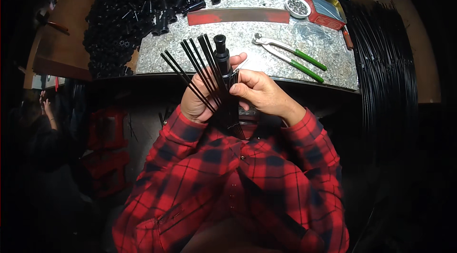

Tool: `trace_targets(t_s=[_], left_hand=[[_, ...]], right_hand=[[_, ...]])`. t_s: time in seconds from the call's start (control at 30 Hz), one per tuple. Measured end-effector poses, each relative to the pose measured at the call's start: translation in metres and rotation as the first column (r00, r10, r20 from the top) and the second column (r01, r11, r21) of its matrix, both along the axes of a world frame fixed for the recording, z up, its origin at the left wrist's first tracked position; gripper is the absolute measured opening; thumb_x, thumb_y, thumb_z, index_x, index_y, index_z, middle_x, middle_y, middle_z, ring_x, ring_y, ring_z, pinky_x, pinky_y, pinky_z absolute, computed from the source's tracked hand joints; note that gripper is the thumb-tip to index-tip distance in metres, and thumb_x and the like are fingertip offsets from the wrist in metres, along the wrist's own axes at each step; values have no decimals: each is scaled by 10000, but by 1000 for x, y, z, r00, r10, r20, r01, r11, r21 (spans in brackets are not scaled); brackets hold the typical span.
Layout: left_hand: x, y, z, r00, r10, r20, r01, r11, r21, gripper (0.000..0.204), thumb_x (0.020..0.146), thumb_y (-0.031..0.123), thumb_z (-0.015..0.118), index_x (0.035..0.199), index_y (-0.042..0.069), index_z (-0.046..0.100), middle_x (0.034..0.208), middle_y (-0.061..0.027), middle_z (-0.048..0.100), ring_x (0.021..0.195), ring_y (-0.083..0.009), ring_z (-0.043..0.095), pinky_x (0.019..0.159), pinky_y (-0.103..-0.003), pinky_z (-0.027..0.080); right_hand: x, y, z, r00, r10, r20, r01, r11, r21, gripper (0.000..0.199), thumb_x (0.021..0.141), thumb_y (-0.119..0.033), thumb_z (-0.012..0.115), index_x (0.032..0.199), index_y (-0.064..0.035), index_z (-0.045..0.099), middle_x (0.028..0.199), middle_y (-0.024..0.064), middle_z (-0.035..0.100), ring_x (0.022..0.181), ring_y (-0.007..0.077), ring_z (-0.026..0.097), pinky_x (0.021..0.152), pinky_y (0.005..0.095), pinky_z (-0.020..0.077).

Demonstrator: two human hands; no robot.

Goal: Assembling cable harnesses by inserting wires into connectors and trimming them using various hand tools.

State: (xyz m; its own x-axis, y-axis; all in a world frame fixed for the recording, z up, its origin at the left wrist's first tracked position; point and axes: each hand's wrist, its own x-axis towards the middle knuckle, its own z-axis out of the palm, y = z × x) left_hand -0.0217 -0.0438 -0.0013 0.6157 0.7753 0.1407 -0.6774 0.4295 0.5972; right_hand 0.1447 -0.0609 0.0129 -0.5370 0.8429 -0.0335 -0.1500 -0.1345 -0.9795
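Black hub [222, 57] with a splay of thin black rods [203, 65] is held up in front of the chest, just off the near edge of the speckled table [342, 69]. The hub is kept close to upright; the rods are fanned to its left, tilted, their upper ends free.

Grip: the left hand [193, 105] is curled round the rods from the left and from behind, its fingertips showing beyond the hub on the right. Thumb and fingers of the right hand [266, 95] are held nearly together at the hub's lower right side — whether a rod end or some smaller part is pinched there cannot be told.

Handling (judged): the whole is expected to be light. The hub appears hard, smooth and glossy, so some slip under dry fingers may be met. The rods are taken to be stiff but springy along their length, easily bent if levered at the tips, and prone to swing apart if left ungathered.

Hold: the best purchase is judged to be low, around the gathered rods close under the hub, with the hub steadied by the fingers behind — the free tips are better left ungripped
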Motion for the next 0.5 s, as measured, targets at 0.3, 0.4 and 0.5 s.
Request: trace_targets(t_s=[0.3, 0.4, 0.5], left_hand=[[9, 2, 7, 999, -18, 31, 21, 995, -94, 452, 856, 191, 561, 1216, -55, 441, 1305, -173, 420, 1034, -205, 556, 834, -265, 495], [6, 0, 11, 1000, -5, -15, 3, 994, -105, 420, 864, 188, 550, 1194, -58, 464, 1283, -162, 447, 1036, -185, 552, 858, -261, 472], [4, -3, 11, 987, 153, -44, -154, 988, -9, 491, 882, 287, 501, 1231, -53, 438, 1245, -206, 470, 1119, -257, 490, 953, -325, 395]], right_hand=[[-3, -18, 2, 990, -132, 57, 123, 982, 141, 168, 892, -180, 535, 858, -16, 546, 631, 16, 510, 511, 71, 474, 471, 224, 373], [-10, -19, 7, 940, -334, 64, 264, 837, 479, 177, 878, -167, 549, 851, 8, 540, 654, 72, 528, 556, 126, 507, 516, 271, 405], [-18, -20, 14, 909, -405, 104, 293, 794, 532, 165, 864, -136, 555, 824, 22, 526, 656, 100, 510, 566, 182, 501, 536, 302, 404]])
